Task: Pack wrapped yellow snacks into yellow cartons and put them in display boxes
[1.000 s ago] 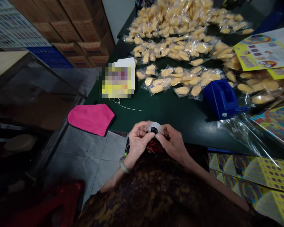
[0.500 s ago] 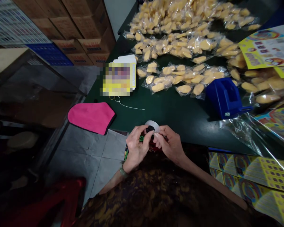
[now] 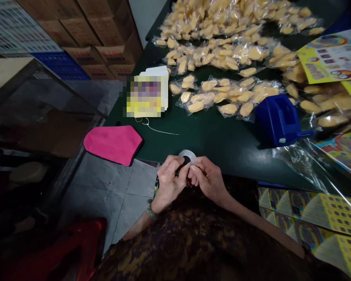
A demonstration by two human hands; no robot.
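Just in front of my body, near the table's front edge, my left hand [image 3: 170,177] is closed round the left side of a small roll of tape [image 3: 189,153]. The roll is pale grey-white, and its middle shows dark. My right hand [image 3: 210,180] is closed too, its thumb and fingers pinching the right edge of the roll. Whether a loose tape end is between those fingertips is too small to tell. A blue tape dispenser [image 3: 276,121] stands on the table to the right of my hands.
Many bagged yellow pieces [image 3: 222,58] cover the back of the dark green table [image 3: 210,136]. A yellow and white box [image 3: 148,93], a white string [image 3: 160,131] and a pink cloth mitt [image 3: 112,144] lie to the left. Printed yellow packaging [image 3: 310,218] is stacked at the lower right.
Both hands stay on the roll, with only slight finger movement. The roll is turned a little, its flat face showing somewhat more. Nothing on the table has been moved.
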